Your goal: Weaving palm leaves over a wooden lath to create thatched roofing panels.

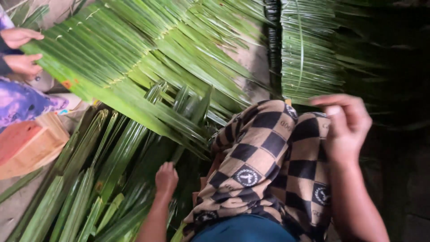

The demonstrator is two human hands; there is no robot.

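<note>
- The left hand (166,178) sits low and near, left of the middle of the view, reaching away from the body.
- Its back faces up and the fingers curl downward, so the fingertips are hidden; whether they grip anything cannot be told.
- The left forearm (152,222) is bare and runs from the bottom edge up to the wrist, leaning slightly right.
- The right hand (345,123) is raised on the right, farther out than the left and motion-blurred.
- Its fingers bend and point left, thumb close to them, in a loose pinch.
- The right forearm (356,201) is bare, rising from the lower right corner to a bent wrist.
</note>
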